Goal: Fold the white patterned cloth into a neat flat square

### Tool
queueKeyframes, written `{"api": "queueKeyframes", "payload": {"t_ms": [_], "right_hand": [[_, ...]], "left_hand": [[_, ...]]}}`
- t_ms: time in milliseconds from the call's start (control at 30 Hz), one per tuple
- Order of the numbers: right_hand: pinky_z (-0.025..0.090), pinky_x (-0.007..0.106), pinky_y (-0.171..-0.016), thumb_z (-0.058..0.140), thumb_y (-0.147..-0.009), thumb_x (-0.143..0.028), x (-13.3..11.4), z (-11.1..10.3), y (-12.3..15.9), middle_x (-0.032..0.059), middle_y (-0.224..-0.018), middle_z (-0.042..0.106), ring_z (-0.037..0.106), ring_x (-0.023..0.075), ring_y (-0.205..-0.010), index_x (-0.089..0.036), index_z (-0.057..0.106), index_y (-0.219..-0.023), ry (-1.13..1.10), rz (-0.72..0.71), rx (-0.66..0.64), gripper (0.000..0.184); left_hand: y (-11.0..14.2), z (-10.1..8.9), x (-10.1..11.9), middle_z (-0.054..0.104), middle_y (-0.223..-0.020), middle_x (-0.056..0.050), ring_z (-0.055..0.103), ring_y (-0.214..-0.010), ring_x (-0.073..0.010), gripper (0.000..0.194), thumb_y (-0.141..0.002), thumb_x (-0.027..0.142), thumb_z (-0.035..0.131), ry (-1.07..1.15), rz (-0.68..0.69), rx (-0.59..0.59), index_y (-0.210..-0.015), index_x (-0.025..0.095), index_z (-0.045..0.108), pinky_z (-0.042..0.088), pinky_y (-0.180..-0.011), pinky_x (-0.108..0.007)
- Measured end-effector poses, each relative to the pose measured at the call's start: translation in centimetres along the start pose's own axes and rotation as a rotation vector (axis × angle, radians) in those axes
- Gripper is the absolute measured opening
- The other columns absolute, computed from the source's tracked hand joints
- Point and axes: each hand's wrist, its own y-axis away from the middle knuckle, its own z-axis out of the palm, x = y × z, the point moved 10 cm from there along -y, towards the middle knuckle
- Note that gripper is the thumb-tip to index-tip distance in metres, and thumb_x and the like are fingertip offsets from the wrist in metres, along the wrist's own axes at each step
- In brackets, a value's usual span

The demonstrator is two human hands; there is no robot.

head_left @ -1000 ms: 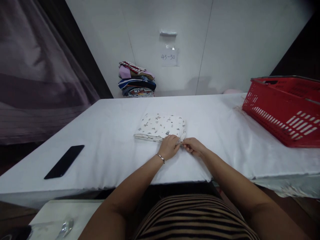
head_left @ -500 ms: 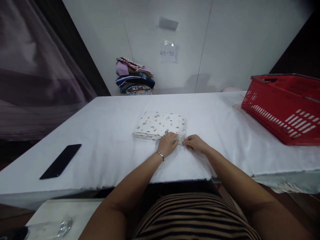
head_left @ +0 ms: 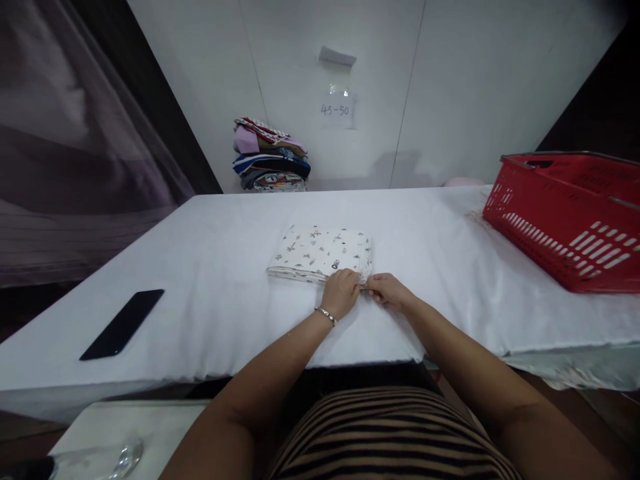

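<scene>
A folded white cloth [head_left: 320,250] with small dark and brown printed motifs lies flat on the white-covered table [head_left: 225,240], in front of me. My left hand [head_left: 341,291], with a bracelet at its wrist, is closed on the cloth's near edge close to the right corner. Just right of it, my right hand [head_left: 387,289] pinches that same near-right corner between thumb and fingers. The fabric is bunched between the two hands. My fingers partly cover the corner.
A red plastic basket [head_left: 565,220] stands at the table's right end. A black phone [head_left: 123,325] lies at the left. Folded clothes [head_left: 273,157] are stacked beyond the far edge, against the wall. A white stool-like surface [head_left: 145,427] sits below at the lower left.
My left hand has shifted slightly right and down along the cloth's edge, closer to my right hand. The right hand still pinches the corner. The view has tilted a little.
</scene>
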Motion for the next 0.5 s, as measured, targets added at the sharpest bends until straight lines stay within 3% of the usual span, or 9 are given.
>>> {"api": "queueKeyframes", "payload": {"t_ms": [133, 267, 433, 500], "right_hand": [[0.014, 0.019, -0.033, 0.062, -0.065, -0.026, 0.4, 0.1, 0.1, -0.0055, -0.043, 0.046, 0.033, 0.0036, -0.034, -0.017, 0.048, -0.054, -0.034, 0.031, -0.004, 0.019], [0.016, 0.018, -0.033, 0.063, -0.065, -0.027, -0.1, -0.4, 0.2, -0.0042, -0.048, 0.051, 0.036, 0.0038, -0.036, -0.016, 0.052, -0.059, -0.035, 0.034, -0.019, 0.016], [0.023, 0.020, -0.033, 0.063, -0.068, -0.023, -0.9, -3.4, 0.1, -0.0033, -0.045, 0.052, 0.039, 0.0056, -0.035, -0.016, 0.055, -0.058, 0.190, 0.036, 0.122, 0.015], [0.024, 0.020, -0.033, 0.065, -0.068, -0.024, -0.6, -3.6, -0.2, -0.0024, -0.045, 0.053, 0.040, 0.0058, -0.034, -0.015, 0.055, -0.056, 0.278, 0.059, 0.114, 0.018]], "left_hand": [[0.5, 0.0, 0.5, 0.056, -0.102, -0.007, 0.050, -0.098, -0.0225, 0.028, -0.078, 0.019, 0.056, 0.004, 0.021, -0.005, -0.105, 0.019, 0.052, 0.042, -0.085, -0.038], [0.1, 0.0, -0.1, 0.057, -0.097, -0.006, 0.051, -0.094, -0.0216, 0.019, -0.080, 0.019, 0.053, -0.020, -0.015, -0.001, -0.099, 0.020, 0.054, 0.043, -0.081, -0.036], [-0.5, -0.2, -1.3, 0.059, -0.095, -0.004, 0.054, -0.091, -0.0199, 0.018, -0.080, 0.019, 0.054, 0.028, -0.094, 0.027, -0.097, 0.023, 0.057, 0.045, -0.079, -0.034], [-0.6, -0.3, -1.5, 0.059, -0.095, -0.004, 0.054, -0.092, -0.0198, 0.018, -0.080, 0.020, 0.055, 0.046, -0.117, 0.038, -0.097, 0.022, 0.057, 0.045, -0.078, -0.033]]}}
